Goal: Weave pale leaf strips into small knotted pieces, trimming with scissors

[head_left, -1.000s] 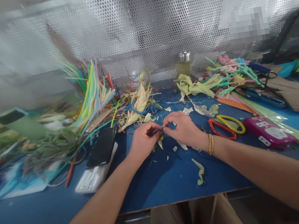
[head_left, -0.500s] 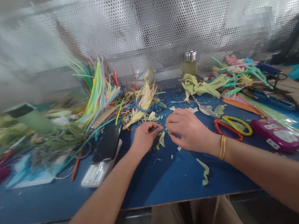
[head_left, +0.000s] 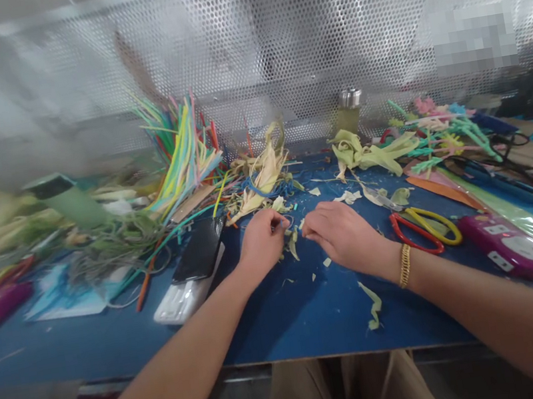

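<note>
A perforated metal panel (head_left: pixel 271 37) stands upright well beyond both my hands, walling off the back of the blue surface (head_left: pixel 287 331) on which my forearms rest. Beyond my left hand (head_left: pixel 263 240) and to its outer side, a fan of coloured strips (head_left: pixel 184 158) leans up against the panel. Just past my fingertips lies a heap of pale husk-like strips (head_left: pixel 262 173), probably kept there to be within easy reach. A dark phone (head_left: pixel 198 251) lies on a white box (head_left: pixel 181 300) beside my left wrist. Red and yellow scissors (head_left: pixel 425 228) lie flat just outside my right wrist, near a gold bracelet (head_left: pixel 404 265) I wear there (the handles point away from me).

My hands sit close together at the middle of the surface, knuckles up, fingertips almost meeting. My left hand is closed in a pinch on a thin blue strand (head_left: pixel 286 222), which loops out towards my right hand (head_left: pixel 343 234). The right hand's fingers are curled in tight beside it; I cannot tell whether they grip anything. The close pairing suggests fine fingertip work. A pale green scrap (head_left: pixel 294 244) lies directly under the gap between my hands, and smaller snippets are scattered nearer to me.
</note>
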A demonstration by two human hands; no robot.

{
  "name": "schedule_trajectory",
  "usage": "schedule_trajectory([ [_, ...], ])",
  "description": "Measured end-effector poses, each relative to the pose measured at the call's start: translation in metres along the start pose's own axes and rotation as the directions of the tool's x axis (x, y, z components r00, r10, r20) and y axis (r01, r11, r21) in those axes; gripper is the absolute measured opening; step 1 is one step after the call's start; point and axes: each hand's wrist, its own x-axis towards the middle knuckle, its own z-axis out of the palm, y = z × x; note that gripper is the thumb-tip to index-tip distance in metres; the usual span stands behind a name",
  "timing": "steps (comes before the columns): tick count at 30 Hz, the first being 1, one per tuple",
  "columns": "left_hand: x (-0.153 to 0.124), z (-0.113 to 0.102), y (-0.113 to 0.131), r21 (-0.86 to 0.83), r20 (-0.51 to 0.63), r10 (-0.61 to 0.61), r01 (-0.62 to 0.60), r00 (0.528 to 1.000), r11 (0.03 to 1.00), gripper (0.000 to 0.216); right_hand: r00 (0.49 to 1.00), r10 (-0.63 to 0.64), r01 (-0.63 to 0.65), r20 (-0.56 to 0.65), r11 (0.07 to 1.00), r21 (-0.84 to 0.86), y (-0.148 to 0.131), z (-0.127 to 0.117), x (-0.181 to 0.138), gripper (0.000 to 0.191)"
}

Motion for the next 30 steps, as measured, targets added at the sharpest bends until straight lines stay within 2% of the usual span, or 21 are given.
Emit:
schedule_trajectory([
  [11,-0.004,-0.002,0.005,0.073,-0.069,0.060,-0.055,0.996,0.996,0.011,1.000,0.020,-0.020,0.008,1.000,-0.007,0.001,-0.003,0.001,0.015],
  [14,-0.002,-0.003,0.000,0.049,-0.044,0.069,-0.067,0.997,0.997,0.008,0.999,0.041,-0.040,-0.009,0.997,0.071,0.004,-0.001,0.001,0.013],
  [16,-0.001,-0.003,-0.003,-0.010,-0.042,0.064,-0.065,0.997,0.998,0.007,0.988,0.132,-0.112,-0.087,0.972,0.205,0.008,0.003,0.001,0.006],
  [17,0.000,-0.004,-0.003,-0.048,-0.061,0.056,-0.059,0.997,0.997,0.008,0.966,0.217,-0.168,-0.140,0.940,0.297,0.011,0.005,0.002,0.004],
  [19,-0.001,-0.005,0.000,-0.123,-0.128,0.030,-0.046,0.991,0.991,0.010,0.885,0.422,-0.281,-0.197,0.821,0.498,0.015,0.010,0.003,0.020],
  [21,-0.003,-0.005,0.007,-0.193,-0.182,0.014,-0.049,0.983,0.980,0.012,0.808,0.573,-0.355,-0.138,0.660,0.662,0.018,0.016,0.005,0.031],
  [22,-0.004,-0.005,0.012,-0.228,-0.194,0.012,-0.057,0.981,0.972,0.012,0.789,0.609,-0.378,-0.076,0.580,0.722,0.017,0.018,0.005,0.034],
  [24,-0.006,-0.005,0.021,-0.296,-0.196,0.010,-0.069,0.981,0.953,0.012,0.782,0.621,-0.400,0.056,0.429,0.810,0.014,0.022,0.006,0.039],
  [26,-0.008,-0.004,0.030,-0.345,-0.185,0.006,-0.070,0.983,0.936,0.012,0.787,0.602,-0.393,0.136,0.318,0.863,0.009,0.024,0.006,0.043],
  [28,-0.010,-0.003,0.037,-0.362,-0.177,0.002,-0.068,0.984,0.930,0.012,0.802,0.584,-0.350,0.128,0.286,0.892,0.005,0.024,0.006,0.042],
  [30,-0.011,-0.003,0.043,-0.370,-0.157,-0.001,-0.058,0.988,0.927,0.013,0.820,0.567,-0.294,0.080,0.296,0.909,0.002,0.023,0.006,0.034],
])
